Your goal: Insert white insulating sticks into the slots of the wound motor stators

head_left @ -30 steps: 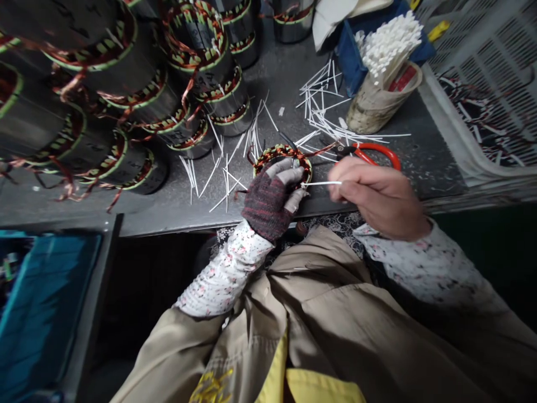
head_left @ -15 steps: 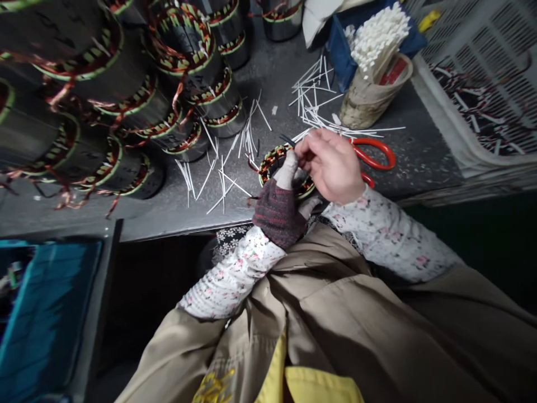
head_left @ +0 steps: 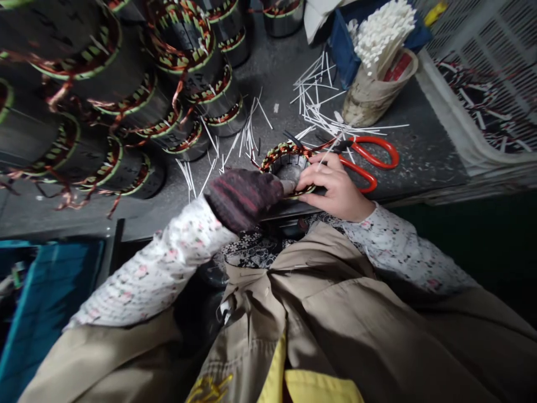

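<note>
On the bench near its front edge stands a small wound motor stator [head_left: 279, 154] with copper windings and a yellow-green rim. My left hand [head_left: 247, 197], in a dark fingerless glove, is closed at the stator's near rim, its fingertips partly hidden. The bare fingers of my right hand [head_left: 335, 187] curl over the right side of the same rim and meet the left fingertips. A thin pale strand [head_left: 328, 150] sticks up by the right fingers; whether they grip it I cannot tell. Just behind this hand lie red-handled scissors [head_left: 390, 152], blades toward the stator.
Stacked stators [head_left: 184, 67] with loose copper leads fill the left of the bench. Thin white sticks [head_left: 312, 101] lie scattered behind the hands. At the back right stand a worn cup [head_left: 361, 106] holding white sticks and a white basket [head_left: 444, 129] of wire pieces.
My left hand has turned and moved left and down to the near rim. My right hand has lowered from the dark lead onto the rim, uncovering more of the scissors and stator.
</note>
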Demonstrator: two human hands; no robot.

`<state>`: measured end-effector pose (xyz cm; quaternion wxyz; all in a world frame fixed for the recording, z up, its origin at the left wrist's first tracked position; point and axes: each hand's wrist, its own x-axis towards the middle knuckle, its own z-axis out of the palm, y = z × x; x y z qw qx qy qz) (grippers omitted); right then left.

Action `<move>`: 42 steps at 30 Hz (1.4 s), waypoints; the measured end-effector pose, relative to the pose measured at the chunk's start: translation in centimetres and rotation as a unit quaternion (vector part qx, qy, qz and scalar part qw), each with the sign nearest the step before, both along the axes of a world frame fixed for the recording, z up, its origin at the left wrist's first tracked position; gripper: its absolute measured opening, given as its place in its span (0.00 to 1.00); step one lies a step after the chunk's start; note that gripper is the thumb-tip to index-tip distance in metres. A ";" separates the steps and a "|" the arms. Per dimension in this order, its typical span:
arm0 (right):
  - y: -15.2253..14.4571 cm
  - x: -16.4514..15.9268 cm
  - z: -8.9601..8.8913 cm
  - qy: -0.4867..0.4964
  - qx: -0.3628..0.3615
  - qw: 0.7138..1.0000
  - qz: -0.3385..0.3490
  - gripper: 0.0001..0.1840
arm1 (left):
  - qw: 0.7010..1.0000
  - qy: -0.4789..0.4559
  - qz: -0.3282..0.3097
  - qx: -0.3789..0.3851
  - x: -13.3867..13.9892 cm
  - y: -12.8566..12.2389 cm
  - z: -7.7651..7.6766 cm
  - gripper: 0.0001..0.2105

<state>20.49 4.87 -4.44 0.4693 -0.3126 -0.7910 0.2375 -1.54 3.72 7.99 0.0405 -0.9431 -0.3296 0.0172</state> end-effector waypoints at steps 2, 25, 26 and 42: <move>-0.2 0.1 0.2 -0.009 -0.002 1.000 -0.004 0.06 | 0.997 0.038 -0.058 -0.020 -0.3 1.8 0.3 0.15; 9.1 7.0 2.4 0.119 0.049 0.964 -0.234 0.05 | 0.941 -0.260 0.001 0.217 1.4 -1.6 -6.5 0.10; 6.9 6.2 2.9 0.131 0.070 0.964 -0.218 0.04 | 0.937 -0.273 0.014 0.217 1.6 -1.6 -6.7 0.11; -3.0 3.4 1.2 0.033 0.102 0.993 0.059 0.10 | 0.937 -0.275 0.131 0.171 2.3 -2.2 -7.5 0.38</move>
